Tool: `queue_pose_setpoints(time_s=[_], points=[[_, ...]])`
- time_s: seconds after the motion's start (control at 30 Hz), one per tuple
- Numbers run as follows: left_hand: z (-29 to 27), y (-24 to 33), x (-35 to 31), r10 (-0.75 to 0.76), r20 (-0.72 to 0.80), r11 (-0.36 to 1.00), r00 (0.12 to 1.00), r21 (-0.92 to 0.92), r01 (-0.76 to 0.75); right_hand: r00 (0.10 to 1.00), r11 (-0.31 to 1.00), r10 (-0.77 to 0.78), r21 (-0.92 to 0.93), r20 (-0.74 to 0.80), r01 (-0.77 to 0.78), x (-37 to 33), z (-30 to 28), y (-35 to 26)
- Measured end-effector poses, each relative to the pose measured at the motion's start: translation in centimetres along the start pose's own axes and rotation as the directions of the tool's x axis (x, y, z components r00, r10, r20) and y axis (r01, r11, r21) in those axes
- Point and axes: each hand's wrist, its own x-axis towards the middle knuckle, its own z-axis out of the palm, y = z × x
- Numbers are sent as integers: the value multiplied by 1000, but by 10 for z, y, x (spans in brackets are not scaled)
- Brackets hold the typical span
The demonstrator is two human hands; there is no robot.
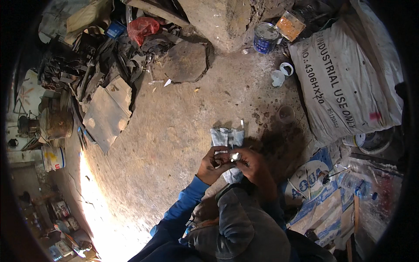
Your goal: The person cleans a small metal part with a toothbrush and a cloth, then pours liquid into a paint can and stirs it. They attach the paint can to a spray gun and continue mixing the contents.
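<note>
Close together in front of my knees, both hands work at a small, shiny, pale piece with a bright rounded end; its exact kind does not show. My right hand is closed around it. From the other side, the thumb and fingers of my left hand are bent in a pinch against it; whatever lies between them is too small to name. Beneath the hands lies a folded grey-white cloth, partly hidden by them. A short white stick sticks up by the cloth's far right corner.
Scrap and dark sheets heap up at the far left, beside a cardboard piece. A large white sack stands at the right, near a blue paint can and a clear plastic cup. A plastic bottle lies near right.
</note>
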Motion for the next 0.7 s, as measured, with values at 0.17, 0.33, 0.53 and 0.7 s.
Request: queue_pose_setpoints(time_s=[0.17, 0.33, 0.53, 0.7], points=[[-17, -5, 5, -230, 56, 738, 972, -641, 212, 983, 879, 180, 452, -21, -152, 2, 6, 1], [-23, -11, 8, -163, 149, 394, 975, -897, 203, 966, 532, 154, 806, 208, -259, 7, 13, -11], [-13, -12, 15, -318, 64, 353, 946, -918, 180, 988, 503, 149, 857, 39, -110, 0, 21, -31], [-7, -11, 11, -213, 81, 533, 974, -825, 185, 937, 658, 340, 732, -78, -178, 2, 12, -31]])
